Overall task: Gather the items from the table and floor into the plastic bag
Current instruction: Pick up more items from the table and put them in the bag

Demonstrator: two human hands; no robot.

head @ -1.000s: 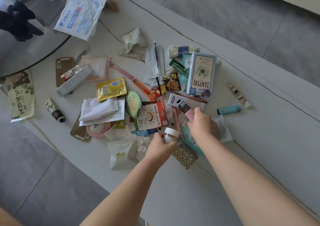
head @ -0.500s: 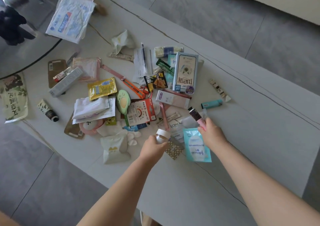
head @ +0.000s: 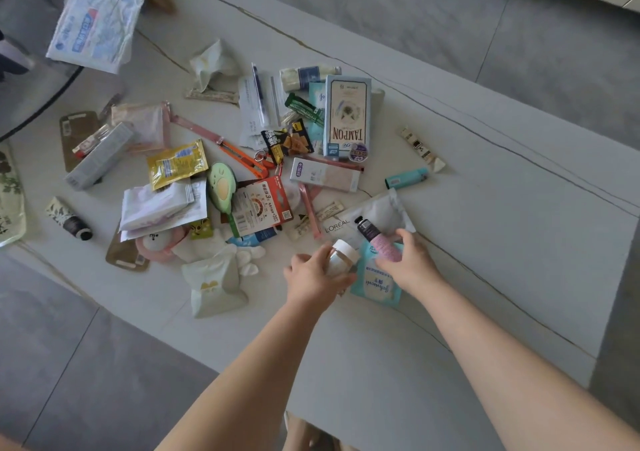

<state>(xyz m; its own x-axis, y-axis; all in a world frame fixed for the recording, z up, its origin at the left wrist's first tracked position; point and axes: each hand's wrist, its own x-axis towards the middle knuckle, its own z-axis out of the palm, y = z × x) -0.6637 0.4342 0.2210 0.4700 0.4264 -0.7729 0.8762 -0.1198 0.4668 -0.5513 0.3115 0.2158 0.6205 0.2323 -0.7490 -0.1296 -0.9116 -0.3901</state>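
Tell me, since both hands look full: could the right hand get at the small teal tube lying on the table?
Probably not yet: the right hand grips a pink tube. The teal tube lies uncovered beyond it.

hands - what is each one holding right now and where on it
The left hand grips the small white-capped jar around its body. The right hand holds the pink tube by its lower end, black cap pointing away.

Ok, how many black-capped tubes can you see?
2: a floral tube near the table's left edge, and a pink tube in the right hand. More may be buried.
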